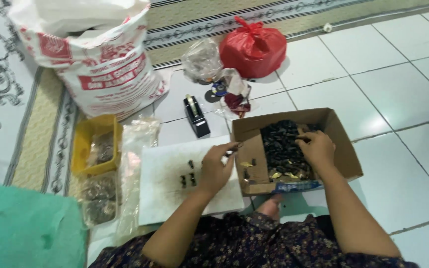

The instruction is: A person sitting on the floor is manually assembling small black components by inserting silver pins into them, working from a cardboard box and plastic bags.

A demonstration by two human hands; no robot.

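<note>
**Cardboard box of small dark pieces, both hands at work**

Cardboard box (341,149) lies on the tiled floor (403,99), full of small dark pieces (280,144). I see my right hand (316,148) curled inside it on the pieces. My left hand (217,168) pinches one small piece at the box edge, over a white sheet (167,193). A black tape dispenser (195,116) stands behind.

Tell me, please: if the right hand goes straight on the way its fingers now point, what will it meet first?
The right hand points up-left into the cardboard box. It would first meet the heap of small dark pieces, which its fingertips already seem to touch; depth is hard to judge.
</note>
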